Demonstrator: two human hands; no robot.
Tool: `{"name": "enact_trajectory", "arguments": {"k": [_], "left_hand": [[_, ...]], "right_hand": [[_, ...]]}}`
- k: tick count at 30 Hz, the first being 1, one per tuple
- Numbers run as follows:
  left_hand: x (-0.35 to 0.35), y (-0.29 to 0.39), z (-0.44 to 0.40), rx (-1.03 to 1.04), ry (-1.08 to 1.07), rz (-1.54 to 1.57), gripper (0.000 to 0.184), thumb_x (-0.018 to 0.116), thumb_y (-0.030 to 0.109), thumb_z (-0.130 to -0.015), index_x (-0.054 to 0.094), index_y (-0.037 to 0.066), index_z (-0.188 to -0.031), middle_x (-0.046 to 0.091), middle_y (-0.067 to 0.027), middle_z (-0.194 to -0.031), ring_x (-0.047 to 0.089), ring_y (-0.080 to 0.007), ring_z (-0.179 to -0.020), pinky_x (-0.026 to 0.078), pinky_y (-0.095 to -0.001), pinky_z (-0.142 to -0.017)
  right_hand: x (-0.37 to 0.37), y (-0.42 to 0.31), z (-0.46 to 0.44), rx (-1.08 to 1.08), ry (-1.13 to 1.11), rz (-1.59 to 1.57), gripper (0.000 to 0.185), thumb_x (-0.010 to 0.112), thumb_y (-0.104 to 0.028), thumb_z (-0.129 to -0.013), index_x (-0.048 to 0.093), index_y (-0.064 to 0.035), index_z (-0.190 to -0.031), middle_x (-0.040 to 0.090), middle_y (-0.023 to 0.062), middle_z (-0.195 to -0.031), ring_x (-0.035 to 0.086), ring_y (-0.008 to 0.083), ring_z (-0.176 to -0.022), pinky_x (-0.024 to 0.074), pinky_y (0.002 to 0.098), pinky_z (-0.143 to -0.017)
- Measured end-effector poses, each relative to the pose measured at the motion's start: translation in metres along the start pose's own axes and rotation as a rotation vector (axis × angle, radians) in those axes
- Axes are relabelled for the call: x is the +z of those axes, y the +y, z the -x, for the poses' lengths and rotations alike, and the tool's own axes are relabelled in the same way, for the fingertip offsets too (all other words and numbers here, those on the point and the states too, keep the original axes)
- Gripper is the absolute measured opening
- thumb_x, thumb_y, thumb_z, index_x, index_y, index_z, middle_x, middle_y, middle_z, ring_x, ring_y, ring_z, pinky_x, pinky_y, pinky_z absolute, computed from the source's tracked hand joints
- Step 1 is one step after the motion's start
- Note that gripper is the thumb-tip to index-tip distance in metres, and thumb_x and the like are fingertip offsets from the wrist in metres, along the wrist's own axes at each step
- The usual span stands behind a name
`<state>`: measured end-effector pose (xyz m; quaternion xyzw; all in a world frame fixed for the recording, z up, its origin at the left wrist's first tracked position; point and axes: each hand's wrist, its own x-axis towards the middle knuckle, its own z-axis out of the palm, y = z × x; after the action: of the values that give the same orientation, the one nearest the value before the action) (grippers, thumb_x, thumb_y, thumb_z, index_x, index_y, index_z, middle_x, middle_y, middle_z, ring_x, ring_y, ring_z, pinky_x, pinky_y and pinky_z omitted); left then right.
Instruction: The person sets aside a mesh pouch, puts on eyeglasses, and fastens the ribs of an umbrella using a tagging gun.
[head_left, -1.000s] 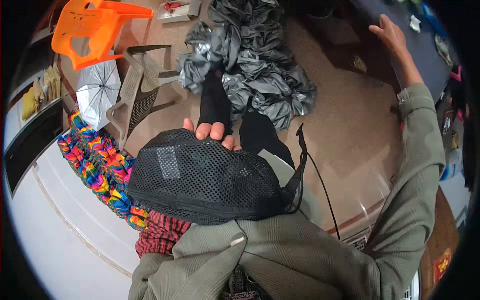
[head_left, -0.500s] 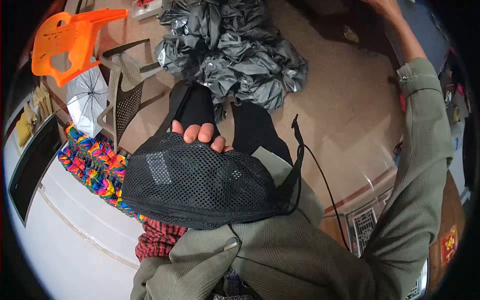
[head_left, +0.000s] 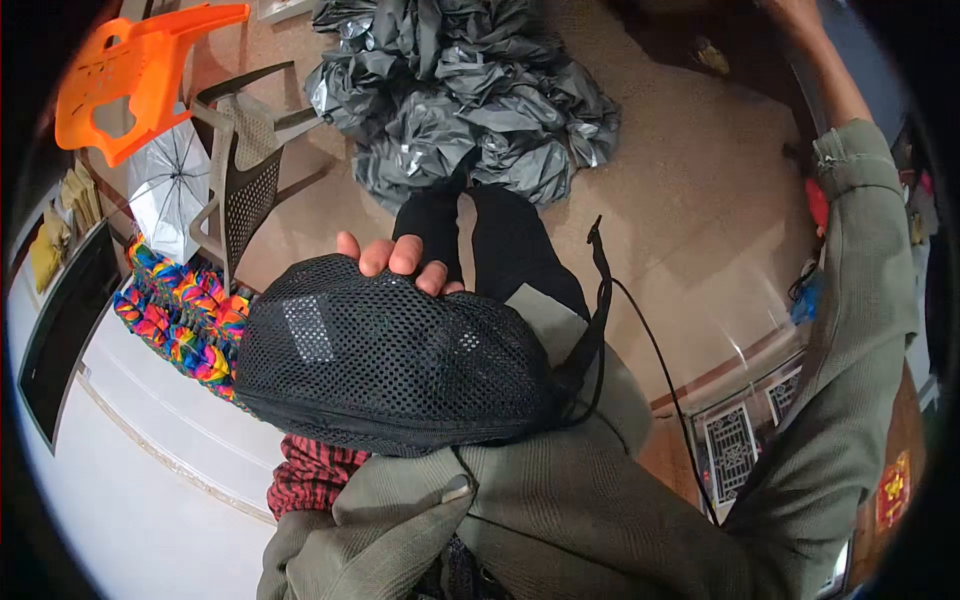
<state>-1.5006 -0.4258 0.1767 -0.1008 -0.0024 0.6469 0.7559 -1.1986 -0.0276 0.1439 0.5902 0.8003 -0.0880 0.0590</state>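
Note:
A black mesh bag (head_left: 390, 355), bulging with contents I cannot make out, lies across my lap. My left hand (head_left: 395, 262) is wrapped round its far side, with the fingertips curled over the top edge. The rest of that hand is hidden under the mesh. A black strap (head_left: 600, 275) with a thin cord (head_left: 665, 380) stands up from the bag's right end. Stretched out at the upper right, my right hand (head_left: 795, 14) is dark and cut by the frame's edge. Its fingers do not show, nor does anything it may touch.
Crumpled dark grey plastic sheeting (head_left: 450, 100) lies on the floor around my feet. To the left are an orange plastic chair (head_left: 140, 80), a brown chair (head_left: 250, 190), a silver umbrella (head_left: 170, 190) and a multicoloured ruffled cloth (head_left: 190, 320). Metal grilles (head_left: 733, 450) sit at the lower right.
My left leg has shifted right, closer to the other leg, and the sheeting by my feet has moved. The left fingers and bag have edged slightly left. My right arm stays raised.

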Motion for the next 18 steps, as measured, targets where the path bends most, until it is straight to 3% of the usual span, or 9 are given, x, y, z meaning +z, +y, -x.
{"name": "enact_trajectory", "arguments": {"k": [5,9,11,18], "left_hand": [[0.004,0.005,0.007,0.004,-0.006,-0.040,0.060,0.009,0.048,-0.096,0.053,0.009,-0.104,0.047,-0.0108,-0.115,0.045,-0.0314,-0.109,0.030,-0.0508,-0.101],[0.011,0.003,0.015,0.033,0.049,-0.031,0.060,0.009,0.049,-0.096,0.054,0.009,-0.103,0.048,-0.0113,-0.112,0.047,-0.0317,-0.107,0.031,-0.0501,-0.100],[0.006,0.007,0.022,0.027,0.067,-0.015,0.058,0.011,0.047,-0.096,0.054,0.010,-0.099,0.048,-0.0098,-0.111,0.047,-0.0296,-0.105,0.029,-0.0517,-0.102],[0.000,0.028,0.056,0.142,0.037,0.034,0.059,0.010,0.048,-0.096,0.054,0.009,-0.101,0.048,-0.0096,-0.111,0.046,-0.0291,-0.105,0.031,-0.0515,-0.101]], "right_hand": [[0.002,0.004,0.003,-0.007,0.045,0.000,0.037,0.071,-0.023,-0.070,0.044,-0.0007,-0.081,0.049,0.0205,-0.075,0.050,0.0395,-0.074,0.0361,0.0474,-0.062],[0.024,0.033,-0.015,0.023,0.036,0.050,0.029,0.069,-0.021,-0.072,0.050,-0.0023,-0.083,0.055,0.0162,-0.076,0.055,0.0325,-0.070,0.0414,0.0418,-0.061],[0.044,0.062,-0.027,-0.176,0.120,-0.042,0.040,0.061,-0.041,-0.079,0.041,-0.0062,-0.081,0.053,0.0163,-0.073,0.052,0.0368,-0.072,0.0368,0.0451,-0.060],[0.025,0.041,-0.023,-0.041,0.025,0.041,0.039,0.061,-0.039,-0.077,0.042,-0.0050,-0.084,0.055,0.0200,-0.077,0.053,0.0414,-0.079,0.0386,0.0478,-0.064]]}}
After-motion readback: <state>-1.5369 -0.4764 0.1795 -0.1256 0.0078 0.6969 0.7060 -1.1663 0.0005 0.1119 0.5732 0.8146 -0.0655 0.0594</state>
